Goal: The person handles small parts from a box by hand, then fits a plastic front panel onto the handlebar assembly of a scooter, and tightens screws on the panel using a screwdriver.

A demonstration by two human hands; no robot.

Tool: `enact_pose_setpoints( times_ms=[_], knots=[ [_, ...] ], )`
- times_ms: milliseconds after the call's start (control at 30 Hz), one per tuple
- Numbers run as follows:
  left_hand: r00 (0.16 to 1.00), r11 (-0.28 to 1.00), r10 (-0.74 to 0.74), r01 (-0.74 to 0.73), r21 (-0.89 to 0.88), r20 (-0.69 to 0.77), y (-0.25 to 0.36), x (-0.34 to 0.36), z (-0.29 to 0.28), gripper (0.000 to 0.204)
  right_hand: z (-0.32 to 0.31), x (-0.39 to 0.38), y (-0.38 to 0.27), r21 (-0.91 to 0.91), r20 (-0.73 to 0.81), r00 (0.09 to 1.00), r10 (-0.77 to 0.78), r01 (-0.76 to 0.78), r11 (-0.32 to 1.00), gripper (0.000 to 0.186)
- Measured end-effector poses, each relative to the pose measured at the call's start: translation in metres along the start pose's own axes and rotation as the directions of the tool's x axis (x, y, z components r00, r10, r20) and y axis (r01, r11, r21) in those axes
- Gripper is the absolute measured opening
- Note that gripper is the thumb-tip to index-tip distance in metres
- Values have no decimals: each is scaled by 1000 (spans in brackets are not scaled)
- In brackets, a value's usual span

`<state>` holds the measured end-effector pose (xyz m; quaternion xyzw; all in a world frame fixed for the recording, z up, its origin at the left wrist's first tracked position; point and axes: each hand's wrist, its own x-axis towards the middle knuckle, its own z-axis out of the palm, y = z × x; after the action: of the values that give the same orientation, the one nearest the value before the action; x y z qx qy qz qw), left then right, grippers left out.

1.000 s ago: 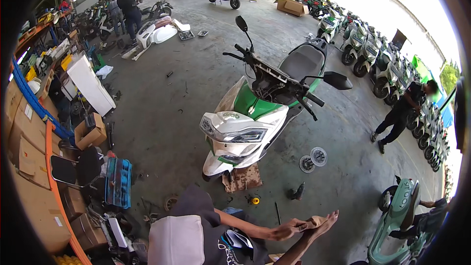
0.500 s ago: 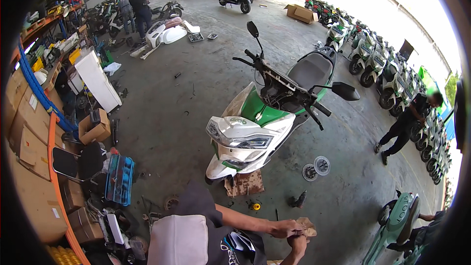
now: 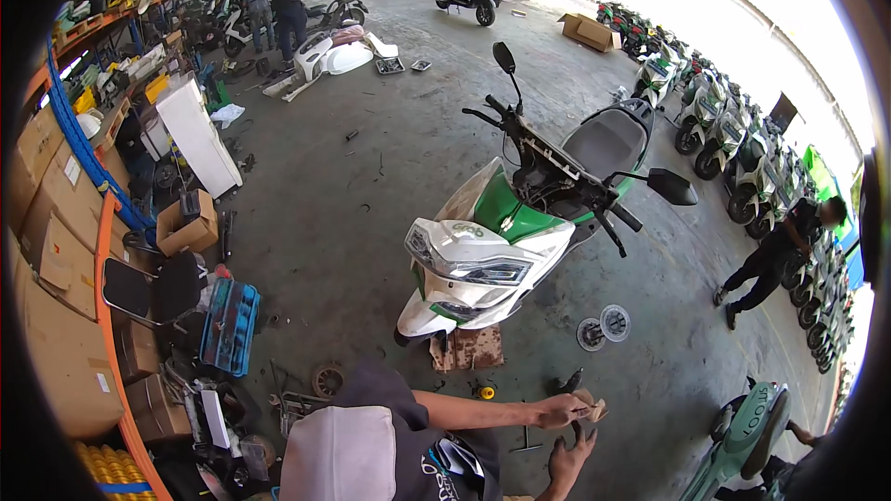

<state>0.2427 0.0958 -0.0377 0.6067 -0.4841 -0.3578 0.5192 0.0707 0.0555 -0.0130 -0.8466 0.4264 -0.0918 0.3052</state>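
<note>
My left hand (image 3: pixel 560 410) is closed on a creased piece of brown paper (image 3: pixel 590 404), its forearm reaching across from a dark sleeve. Just below it, my right hand (image 3: pixel 570 459) is apart from the paper, fingers spread with nothing visible in them. On the floor close to the hands lie a T-handle tool (image 3: pixel 527 440) and a dark tool (image 3: pixel 570 381) partly hidden behind the paper and left hand. Beyond them stands a white and green scooter (image 3: pixel 492 260), its handlebar cover off and its front above a stained cardboard piece (image 3: pixel 467 349).
Left are a blue toolbox (image 3: pixel 229 327), a folding chair (image 3: pixel 153 295) and shelving with boxes (image 3: pixel 65 325). Two round metal parts (image 3: pixel 601 327) lie right of the scooter. A person (image 3: pixel 775 255) stands by parked scooters (image 3: pixel 710 125); a pale green scooter (image 3: pixel 750 431) is lower right.
My right hand has come away from the paper and moved down, its fingers opening. My left hand keeps hold of the paper. The surroundings have shifted slightly rightward in view.
</note>
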Motion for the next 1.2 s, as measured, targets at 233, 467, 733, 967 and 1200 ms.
enact_pose_setpoints(
  times_ms=[233, 467, 733, 967, 1200],
  knots=[
    [981, 983, 166, -156, -98, 104, -3, -46, 21, 34, 19, -12, 10, 33, 75, 992, -97, 95, 995, 56],
    [894, 984, 91, -12, -179, 440, -1, -65, 9, 36, -1, -30, 3, 235, 692, 722, -30, -186, 954, 50],
    [755, 988, 154, -99, -122, 637, 64, -61, -15, 35, -58, -38, -25, 294, 755, 580, -304, 114, 949, 36],
    [735, 924, 125, -331, 192, 666, 114, -65, -43, 37, -88, -44, -43, 72, 697, 683, -219, 237, 969, 40],
    [900, 990, 126, -139, 1, 418, 96, -59, -69, 37, -134, -62, -32, 282, 338, 905, -260, 166, 945, 59]
  ],
)
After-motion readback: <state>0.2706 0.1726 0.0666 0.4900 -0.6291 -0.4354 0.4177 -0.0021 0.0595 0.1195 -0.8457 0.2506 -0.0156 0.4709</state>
